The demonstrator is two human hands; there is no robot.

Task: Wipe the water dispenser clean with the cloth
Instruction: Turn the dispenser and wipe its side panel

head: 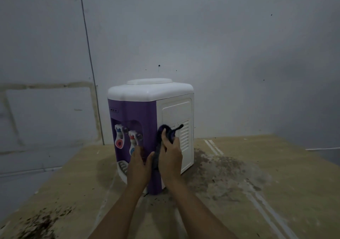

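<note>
I judge the wipe to be partway through. My right hand (pixel 170 157) grips the dark cloth (pixel 166 133), fingers curled round it, and presses it to the front right corner of the water dispenser (pixel 147 117), where the purple front meets the white vented side panel (pixel 176 117). My left hand (pixel 138 163) lies flat, fingers straight, on the purple front just beside the taps (pixel 127 135) — steadying it, I think. The dispenser stands on the stained counter (pixel 257 174) close to the wall. I cannot tell which faces are already clean; the white top (pixel 149 89), the taps and the drip tray (pixel 122 167) probably remain. No bottle sits on top — whether the tray holds water I cannot tell.
</note>
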